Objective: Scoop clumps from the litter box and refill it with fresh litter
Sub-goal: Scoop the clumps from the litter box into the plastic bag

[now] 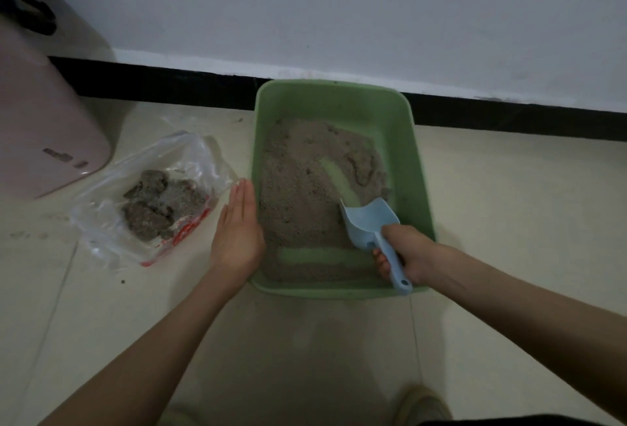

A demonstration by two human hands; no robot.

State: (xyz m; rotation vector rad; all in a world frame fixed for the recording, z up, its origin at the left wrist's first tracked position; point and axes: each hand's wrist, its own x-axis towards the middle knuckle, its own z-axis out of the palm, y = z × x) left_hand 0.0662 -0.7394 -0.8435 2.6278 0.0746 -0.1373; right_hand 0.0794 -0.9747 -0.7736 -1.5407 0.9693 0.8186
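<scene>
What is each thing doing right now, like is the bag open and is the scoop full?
Litter box: partly filled with litter, two bare strips scraped in it.
Scoop: empty, tip down in the litter.
Right hand: grips the scoop's handle.
Left hand: flat, fingers straight, against the box's left wall.
Plastic bag: lying on the floor, clumps inside; mouth unclear.
Pink container: standing at the left.

A green litter box [419,167] holds grey-brown litter [298,194]. Inside it, near its front right corner, the right hand [407,254] grips a blue scoop [371,225]. The flat left hand [237,228] rests against its left wall, and a clear bag of clumps [152,201] lies left of the box.
</scene>
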